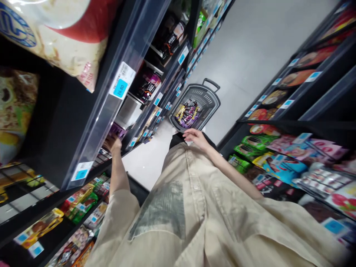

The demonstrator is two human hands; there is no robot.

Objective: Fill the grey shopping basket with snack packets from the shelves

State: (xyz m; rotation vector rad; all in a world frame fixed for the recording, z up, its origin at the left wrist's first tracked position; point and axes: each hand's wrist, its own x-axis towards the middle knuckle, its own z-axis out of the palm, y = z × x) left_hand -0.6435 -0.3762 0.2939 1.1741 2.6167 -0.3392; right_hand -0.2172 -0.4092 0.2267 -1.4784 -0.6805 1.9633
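Hands: left at purple pack (boxy)

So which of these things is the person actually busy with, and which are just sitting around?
In hand:
- left hand, reaching to a purple packet on the shelf
- right hand, free, held over the grey basket of packets on the floor

Just about:
- big snack bag up top
- blue price tag
- green packets on the facing shelf

At upper left of the frame, a blue price tag on the clear shelf rail reads "26.60". The other blue tags along the shelves and the print on the packets are too small or blurred to read.
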